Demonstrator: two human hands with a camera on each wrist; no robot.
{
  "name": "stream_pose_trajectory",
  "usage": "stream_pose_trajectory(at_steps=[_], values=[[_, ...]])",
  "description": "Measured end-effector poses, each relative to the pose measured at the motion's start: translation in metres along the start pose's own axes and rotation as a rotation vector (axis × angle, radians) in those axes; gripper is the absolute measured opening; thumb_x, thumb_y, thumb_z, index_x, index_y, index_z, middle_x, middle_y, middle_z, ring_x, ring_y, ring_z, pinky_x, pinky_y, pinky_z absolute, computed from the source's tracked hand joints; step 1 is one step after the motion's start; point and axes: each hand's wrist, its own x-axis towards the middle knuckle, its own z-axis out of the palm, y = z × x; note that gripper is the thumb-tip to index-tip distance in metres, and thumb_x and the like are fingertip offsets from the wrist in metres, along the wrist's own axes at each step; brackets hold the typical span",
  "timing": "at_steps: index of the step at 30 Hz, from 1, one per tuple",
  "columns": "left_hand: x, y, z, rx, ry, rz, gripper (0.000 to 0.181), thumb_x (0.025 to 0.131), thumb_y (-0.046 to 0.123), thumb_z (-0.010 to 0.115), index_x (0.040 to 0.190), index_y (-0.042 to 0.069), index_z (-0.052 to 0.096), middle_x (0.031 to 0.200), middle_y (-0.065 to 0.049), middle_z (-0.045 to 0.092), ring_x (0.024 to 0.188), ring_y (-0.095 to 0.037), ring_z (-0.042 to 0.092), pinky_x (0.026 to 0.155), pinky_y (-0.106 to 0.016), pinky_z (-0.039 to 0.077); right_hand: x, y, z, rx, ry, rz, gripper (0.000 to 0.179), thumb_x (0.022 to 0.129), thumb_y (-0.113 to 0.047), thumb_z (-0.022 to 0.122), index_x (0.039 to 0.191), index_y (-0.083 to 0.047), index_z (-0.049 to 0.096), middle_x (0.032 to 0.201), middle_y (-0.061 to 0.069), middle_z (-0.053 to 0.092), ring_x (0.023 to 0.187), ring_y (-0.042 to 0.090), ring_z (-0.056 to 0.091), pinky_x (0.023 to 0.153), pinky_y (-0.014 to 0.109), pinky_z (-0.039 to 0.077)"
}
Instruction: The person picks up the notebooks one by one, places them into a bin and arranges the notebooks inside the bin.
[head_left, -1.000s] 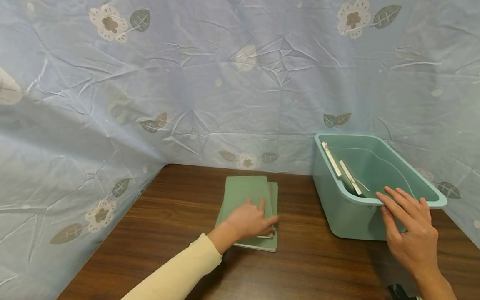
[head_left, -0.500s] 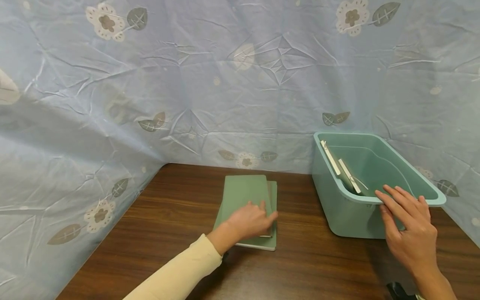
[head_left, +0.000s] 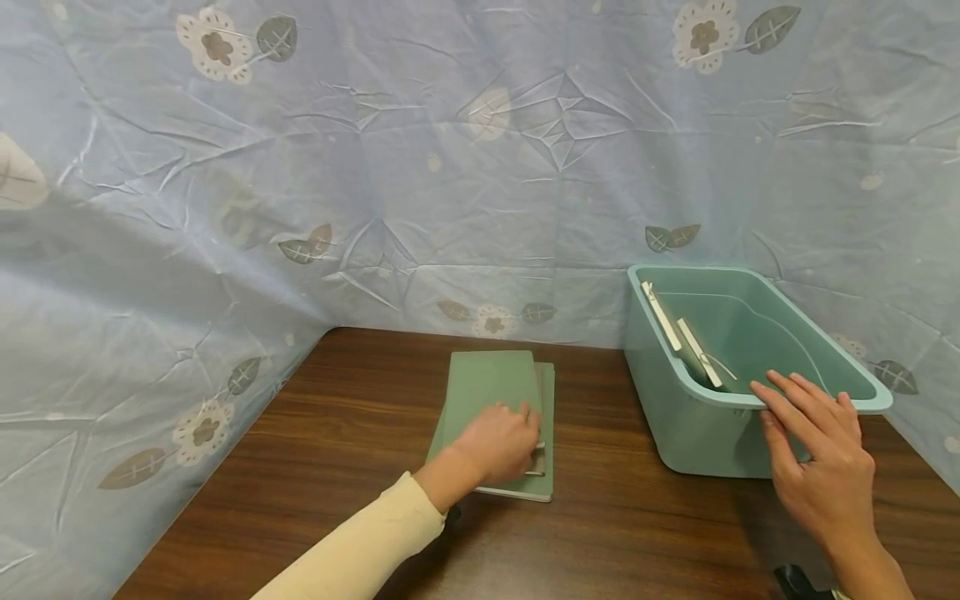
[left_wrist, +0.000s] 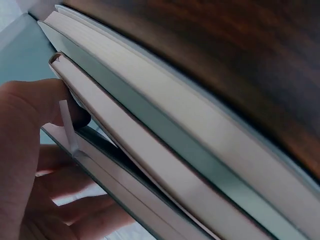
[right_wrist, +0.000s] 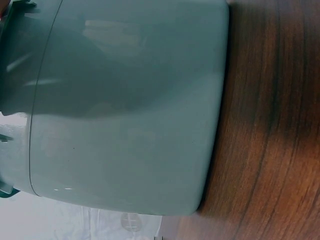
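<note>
Pinches the top book (head_left: 486,379) of the stack (head_left: 530,486) on the surface (head_left: 645,533) between the left hand's (head_left: 495,443) fingers (left_wrist: 97,217) above and thumb (left_wrist: 42,102) beneath, and rests the right hand's (head_left: 825,467) straight fingers (head_left: 793,421) on the bin's rim (head_left: 729,402).

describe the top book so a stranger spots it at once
On the brown table, left of the green tub, is a book stack. The top book is green, held by the left hand; unlike those below, no book covers it.
</note>
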Motion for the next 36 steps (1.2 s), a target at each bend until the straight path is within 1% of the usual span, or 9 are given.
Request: stream_pose_trajectory(at_steps=[4,9,13,17,20,25,30,33,36], values=[[-0.001,-0.002,0.003,0.028,-0.017,-0.044,0.055,0.093,0.048,0.058,0.129,0.007,0.057,0.115,-0.008,0.065,0.103,-0.022,0.064,0.086,-0.034,0.057,0.000,0.000,0.000,-0.004,0.005,-0.003,0.027,0.096,-0.023,0.063,0.119,-0.011,0.073,0.128,0.011,0.067,0.133,0.022,0.053,0.118,0.058,0.024],[-0.005,-0.006,0.009,-0.029,-0.082,-0.094,0.067,0.097,0.050,0.042,0.152,0.013,0.036,0.150,-0.015,0.046,0.132,-0.037,0.050,0.103,-0.047,0.048,0.001,-0.001,0.001,0.005,0.001,0.001,0.027,0.095,-0.020,0.064,0.119,-0.011,0.073,0.128,0.011,0.068,0.133,0.022,0.053,0.118,0.056,0.024],[-0.007,-0.009,0.012,-0.096,-0.131,-0.128,0.068,0.098,0.051,0.038,0.157,0.019,0.025,0.160,-0.014,0.031,0.137,-0.049,0.041,0.104,-0.055,0.045,0.001,-0.001,0.000,0.013,-0.011,0.016,0.027,0.094,-0.016,0.064,0.119,-0.011,0.073,0.128,0.011,0.068,0.133,0.021,0.053,0.117,0.059,0.024],[-0.005,-0.010,0.012,-0.086,-0.132,-0.115,0.070,0.098,0.051,0.038,0.158,0.017,0.025,0.160,-0.016,0.031,0.133,-0.053,0.043,0.102,-0.056,0.047,0.000,0.000,-0.001,0.009,-0.013,0.022,0.027,0.094,-0.017,0.065,0.119,-0.011,0.073,0.128,0.011,0.067,0.133,0.021,0.053,0.117,0.061,0.023],[-0.002,-0.009,0.012,-0.028,-0.101,-0.072,0.069,0.099,0.051,0.041,0.155,0.011,0.031,0.155,-0.019,0.040,0.125,-0.048,0.055,0.100,-0.053,0.050,-0.001,0.001,0.000,0.004,-0.007,0.011,0.027,0.095,-0.019,0.065,0.119,-0.011,0.073,0.128,0.012,0.067,0.133,0.021,0.053,0.117,0.061,0.024],[0.000,-0.009,0.009,0.064,0.005,0.000,0.061,0.099,0.045,0.049,0.143,0.003,0.046,0.136,-0.019,0.060,0.093,-0.023,0.073,0.090,-0.041,0.057,-0.002,0.002,0.001,0.005,0.002,-0.002,0.027,0.095,-0.020,0.064,0.119,-0.011,0.073,0.128,0.012,0.067,0.132,0.022,0.053,0.117,0.059,0.024],[-0.004,-0.014,-0.007,0.061,0.084,-0.007,0.034,0.097,0.030,0.057,0.120,0.005,0.056,0.098,-0.004,0.066,0.061,-0.012,0.060,0.050,-0.027,0.053,-0.003,0.002,0.002,0.001,-0.001,0.000,0.027,0.095,-0.019,0.064,0.119,-0.011,0.073,0.129,0.011,0.067,0.133,0.022,0.053,0.118,0.059,0.024],[-0.006,-0.021,-0.020,0.050,0.133,-0.043,0.020,0.094,0.024,0.062,0.104,0.009,0.053,0.083,0.001,0.058,0.053,-0.012,0.052,0.043,-0.028,0.045,-0.002,0.002,0.001,0.003,0.002,-0.001,0.027,0.095,-0.020,0.064,0.119,-0.011,0.073,0.129,0.012,0.067,0.134,0.022,0.053,0.118,0.057,0.023],[-0.006,-0.031,-0.032,0.048,0.218,-0.085,0.021,0.088,0.018,0.067,0.096,0.011,0.049,0.076,0.002,0.055,0.050,-0.013,0.049,0.041,-0.029,0.043,-0.001,0.003,0.001,0.001,0.006,-0.005,0.027,0.096,-0.021,0.063,0.119,-0.010,0.073,0.128,0.012,0.067,0.133,0.023,0.053,0.119,0.055,0.024]])
